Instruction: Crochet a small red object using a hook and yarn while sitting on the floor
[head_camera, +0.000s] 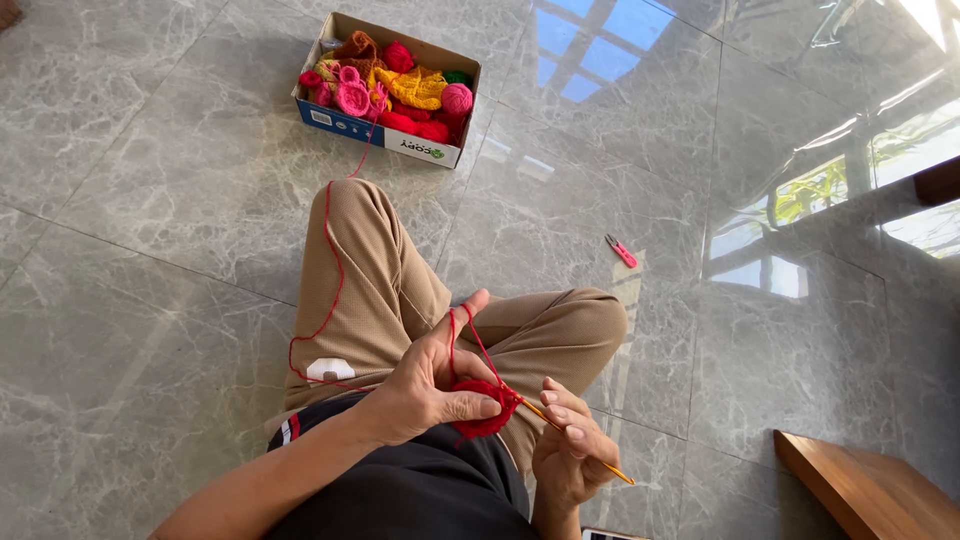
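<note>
Crochet piece (483, 405), small and red, sits pinched in the left hand (430, 385) over the lap.
Right hand (570, 450) grips the crochet hook (575, 445), closed around it; only a small round exists. Red yarn (330, 290) trails across the knee to the box of yarn balls (385, 90); snips (621, 250) lie apart on the floor (150, 200).

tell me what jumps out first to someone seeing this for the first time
Low in the middle, the left hand pinches a small red crochet piece while the right hand works a yellow crochet hook into it. A red yarn strand runs up over the tan trouser leg to an open cardboard box of bright yarn balls on the grey marble floor. Small pink snips lie to the right.
</note>
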